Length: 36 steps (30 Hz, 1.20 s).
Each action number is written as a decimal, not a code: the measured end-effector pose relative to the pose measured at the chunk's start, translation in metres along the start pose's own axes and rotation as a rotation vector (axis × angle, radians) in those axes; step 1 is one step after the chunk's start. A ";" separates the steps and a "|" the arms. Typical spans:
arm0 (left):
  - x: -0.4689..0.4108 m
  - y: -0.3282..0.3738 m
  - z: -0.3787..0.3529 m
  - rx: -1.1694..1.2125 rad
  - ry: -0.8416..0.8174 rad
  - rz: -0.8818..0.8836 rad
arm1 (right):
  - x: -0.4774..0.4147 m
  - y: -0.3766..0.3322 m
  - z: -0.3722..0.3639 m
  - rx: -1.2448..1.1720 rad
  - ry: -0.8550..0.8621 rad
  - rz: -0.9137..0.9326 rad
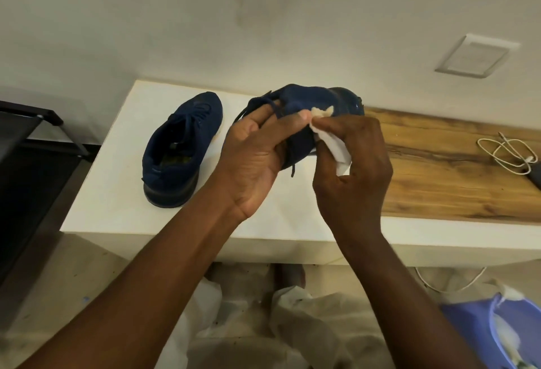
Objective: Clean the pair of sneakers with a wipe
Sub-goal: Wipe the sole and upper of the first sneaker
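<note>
One dark blue sneaker point(183, 146) stands upright on the white table top point(117, 193), toe pointing away from me. My left hand point(257, 152) grips the second dark blue sneaker point(322, 102), lifted above the table and tilted, with its laces hanging down. My right hand point(354, 163) pinches a white wipe point(336, 149) and presses its soiled tip against the sneaker's side, close to my left thumb.
A wooden board point(453, 169) covers the table's right part, with a coiled white cable point(509, 155) on it. A dark rack point(29, 140) stands at the left. A purple basin point(483, 333) sits on the floor at lower right. White plastic sheeting point(292, 324) lies below the table.
</note>
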<state>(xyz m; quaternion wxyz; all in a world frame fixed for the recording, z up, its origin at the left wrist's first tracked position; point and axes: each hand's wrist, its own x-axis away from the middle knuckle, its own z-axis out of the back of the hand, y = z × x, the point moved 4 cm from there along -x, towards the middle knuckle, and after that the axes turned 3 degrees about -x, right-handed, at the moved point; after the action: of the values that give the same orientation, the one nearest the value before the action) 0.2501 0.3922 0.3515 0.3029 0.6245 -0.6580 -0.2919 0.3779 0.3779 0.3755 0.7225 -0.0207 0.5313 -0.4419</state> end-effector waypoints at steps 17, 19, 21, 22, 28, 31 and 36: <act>0.002 0.014 0.006 -0.566 0.096 -0.217 | 0.007 0.004 -0.008 0.016 -0.075 -0.027; 0.002 0.019 0.006 -0.435 0.137 -0.198 | 0.006 0.009 -0.005 0.029 -0.082 -0.015; 0.000 0.022 0.007 -0.260 0.166 -0.166 | 0.003 0.012 -0.001 0.048 -0.065 -0.014; -0.001 0.022 0.008 -0.193 0.186 -0.141 | 0.001 0.012 0.001 0.061 -0.053 -0.010; -0.010 -0.002 0.040 -0.121 0.345 0.055 | 0.012 0.017 -0.023 0.050 -0.335 -0.160; -0.016 -0.009 0.057 -0.163 0.399 0.099 | 0.025 0.021 -0.034 -0.031 -0.434 -0.180; -0.017 -0.011 0.060 -0.296 0.272 0.120 | 0.036 0.012 -0.058 -0.017 -0.560 -0.064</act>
<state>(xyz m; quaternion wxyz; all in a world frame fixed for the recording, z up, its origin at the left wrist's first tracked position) 0.2123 0.4093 0.3039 0.4942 0.5668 -0.5970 -0.2796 0.3413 0.3870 0.3177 0.8268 -0.1647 0.3135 -0.4370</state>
